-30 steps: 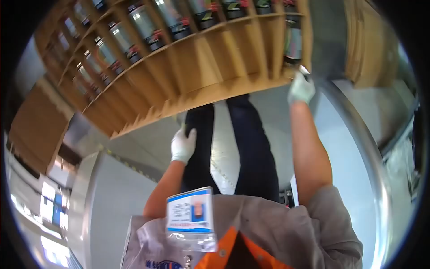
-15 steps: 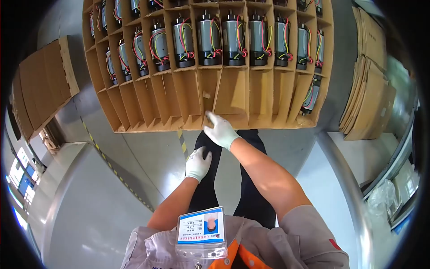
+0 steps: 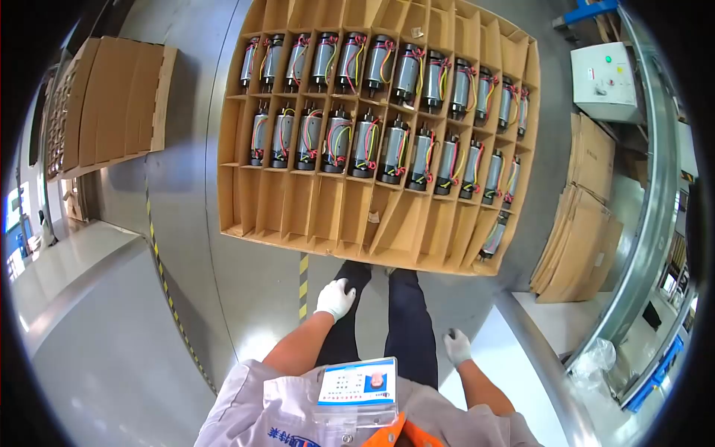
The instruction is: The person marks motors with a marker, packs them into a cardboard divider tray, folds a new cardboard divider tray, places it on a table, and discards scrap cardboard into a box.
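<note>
A cardboard box point(image 3: 232, 195) with dividers stands in front of me. Two rows of its cells hold small electric motors point(image 3: 309, 139) with red and yellow wires. One more motor point(image 3: 494, 235) lies tilted in the right end cell of the nearest row. My left hand point(image 3: 336, 299), in a white glove, rests on my left leg with its fingers loosely laid out and holds nothing I can see. Low beside my right leg, away from the box, hangs my right hand point(image 3: 456, 347), also gloved. Its fingers are slightly bent and apart, with nothing visible in them.
Flattened cardboard point(image 3: 577, 242) leans at the right, below a pale control box point(image 3: 607, 82) with buttons. Another divided carton point(image 3: 119, 104) stands on the left. Smooth metal-edged surfaces point(image 3: 97, 313) flank me. Yellow-black tape point(image 3: 303, 287) marks the floor.
My right hand has drawn back from the box's near row to beside my right leg. My left hand stays at my leg. The view has shifted, showing more of the box.
</note>
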`<state>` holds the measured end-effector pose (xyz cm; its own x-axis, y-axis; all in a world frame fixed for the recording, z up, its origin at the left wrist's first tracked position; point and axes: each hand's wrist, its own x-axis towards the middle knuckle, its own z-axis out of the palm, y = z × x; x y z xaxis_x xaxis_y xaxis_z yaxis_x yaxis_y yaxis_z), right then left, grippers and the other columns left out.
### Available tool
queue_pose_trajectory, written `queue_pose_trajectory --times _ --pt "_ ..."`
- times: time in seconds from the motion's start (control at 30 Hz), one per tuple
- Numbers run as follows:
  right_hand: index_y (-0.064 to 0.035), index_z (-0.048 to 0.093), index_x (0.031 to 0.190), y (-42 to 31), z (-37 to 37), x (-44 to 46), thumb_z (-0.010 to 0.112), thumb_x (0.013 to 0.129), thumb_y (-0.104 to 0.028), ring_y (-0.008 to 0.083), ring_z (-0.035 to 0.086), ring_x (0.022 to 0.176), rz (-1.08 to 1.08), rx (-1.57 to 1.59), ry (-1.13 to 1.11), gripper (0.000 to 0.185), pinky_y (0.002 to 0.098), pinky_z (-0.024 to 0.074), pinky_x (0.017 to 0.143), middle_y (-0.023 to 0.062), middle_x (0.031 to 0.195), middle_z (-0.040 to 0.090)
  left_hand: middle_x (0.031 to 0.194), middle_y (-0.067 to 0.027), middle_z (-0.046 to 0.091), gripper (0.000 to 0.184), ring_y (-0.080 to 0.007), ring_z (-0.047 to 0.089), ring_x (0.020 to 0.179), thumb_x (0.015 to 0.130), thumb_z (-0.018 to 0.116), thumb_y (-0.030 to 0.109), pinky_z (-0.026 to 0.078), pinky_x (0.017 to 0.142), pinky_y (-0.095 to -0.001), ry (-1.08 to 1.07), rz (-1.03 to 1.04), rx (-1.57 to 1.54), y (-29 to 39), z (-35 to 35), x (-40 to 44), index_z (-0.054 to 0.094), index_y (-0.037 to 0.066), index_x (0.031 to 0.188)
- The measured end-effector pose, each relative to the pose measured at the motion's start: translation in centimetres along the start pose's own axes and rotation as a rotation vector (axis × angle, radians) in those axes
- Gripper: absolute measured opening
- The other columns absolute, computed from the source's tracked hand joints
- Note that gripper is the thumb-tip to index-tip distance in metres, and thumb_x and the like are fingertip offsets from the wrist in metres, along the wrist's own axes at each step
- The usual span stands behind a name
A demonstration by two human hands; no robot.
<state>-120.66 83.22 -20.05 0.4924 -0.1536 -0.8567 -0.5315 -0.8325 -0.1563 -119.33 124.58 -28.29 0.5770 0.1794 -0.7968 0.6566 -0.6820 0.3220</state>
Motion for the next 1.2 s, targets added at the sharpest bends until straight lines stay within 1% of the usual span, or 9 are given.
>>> queue_pose_trajectory --times 0.13,0.17,0.2,0.3,0.43,0.7,0.9,0.93,1.2 --pt "0.0049 0.066 0.133 6.6 1.0 -7.8 0.064 0.097 -0.032 0.0427 0.071 0.110 0.177 0.075 -0.167 0.052 0.0463 0.0549 0.102 0.0286 0.118 0.074 0.126 -0.0247 0.070 0.054 -0.0440 0.066 0.119 0.094 0.067 0.043 0.053 0.103 -0.0497 -0.052 -0.006 0.048 -2.1 -1.7 -2.0 0.069 0.001 0.127" --pt "0.0050 0.067 0.132 8.5 1.4 -8.3 0.063 0.099 -0.032 0.0455 0.070 0.111 -0.166 -0.180 -0.060 0.049 0.0488 0.0549 0.103 0.0298 0.119 0.072 0.122 -0.0273 0.071 0.051 -0.0461 0.067 0.115 0.094 0.066 0.043 0.055 0.101 -0.0505 0.013 0.060 0.116 -2.7 -2.6 -2.3 0.071 0.002 0.122" --pt "0.0009 0.071 0.126 11.1 1.9 -9.4 0.057 0.100 -0.044 0.0453 0.065 0.123 -0.131 -0.150 -0.030 0.054 0.0535 0.0472 0.110 0.0290 0.125 0.071 0.118 -0.0293 0.072 0.049 -0.0464 0.069 0.112 0.095 0.065 0.041 0.055 0.099 -0.0502 -0.092 0.000 0.149 -2.0 -3.9 -2.5 0.072 0.001 0.122" --pt "0.0029 0.069 0.126 4.7 -5.2 -12.4 0.062 0.100 -0.040 0.0441 0.069 0.112 0.053 0.034 -0.083 0.050 0.0459 0.0547 0.097 0.0287 0.119 0.073 0.114 -0.0262 0.075 0.049 -0.0413 0.072 0.111 0.098 0.066 0.039 0.056 0.096 -0.0440 0.003 -0.036 -0.164 -5.4 -4.2 -3.4 0.070 -0.003 0.122" --pt "0.0023 0.068 0.132 3.1 -12.5 -9.6 0.064 0.099 -0.041 0.0376 0.068 0.124 0.112 0.221 0.001 0.054 0.0403 0.0512 0.106 0.0275 0.127 0.071 0.126 -0.0260 0.072 0.055 -0.0355 0.069 0.122 0.099 0.068 0.035 0.051 0.104 -0.0381 -0.014 -0.155 -0.119 -4.8 -6.6 -4.9 0.066 -0.007 0.133" --pt "-0.0003 0.062 0.140 11.0 -27.5 -3.1 0.066 0.099 -0.035 0.0377 0.061 0.133 -0.193 0.289 0.342 0.054 0.0433 0.0469 0.113 0.0247 0.139 0.064 0.108 -0.0114 0.076 0.027 -0.0196 0.070 0.095 0.102 0.065 0.018 0.056 0.086 -0.0350 0.068 0.054 -0.311 6.3 -0.2 -2.1 0.071 -0.005 0.113" --pt "0.0024 0.063 0.135 22.7 -50.1 6.4 0.068 0.100 -0.024 0.0359 0.068 0.122 -0.474 0.510 0.872 0.044 0.0412 0.0526 0.104 0.0246 0.130 0.069 0.125 -0.0198 0.073 0.046 -0.0285 0.070 0.111 0.102 0.066 0.022 0.055 0.095 -0.0384 0.111 0.039 -0.059 34.7 13.4 -1.8 0.060 -0.008 0.136" --pt "0.0027 0.064 0.134 25.3 -53.9 6.2 0.069 0.100 -0.024 0.0353 0.069 0.120 -0.438 0.614 0.859 0.043 0.0414 0.0527 0.104 0.0231 0.126 0.071 0.133 -0.0224 0.070 0.054 -0.0328 0.066 0.121 0.103 0.066 0.026 0.050 0.105 -0.0388 -0.100 -0.035 -0.311 42.5 15.5 -3.3 0.055 -0.009 0.143" --pt "0.0030 0.066 0.133 51.8 -70.1 6.5 0.070 0.101 -0.025 0.0165 0.069 0.095 0.120 1.051 1.279 0.043 0.0312 0.0539 0.087 0.0111 0.112 0.075 0.155 -0.0288 0.046 0.063 -0.0449 0.045 0.145 0.103 0.067 0.026 0.037 0.122 -0.0497 0.142 1.133 0.291 93.1 28.4 -8.0 0.044 -0.002 0.155"
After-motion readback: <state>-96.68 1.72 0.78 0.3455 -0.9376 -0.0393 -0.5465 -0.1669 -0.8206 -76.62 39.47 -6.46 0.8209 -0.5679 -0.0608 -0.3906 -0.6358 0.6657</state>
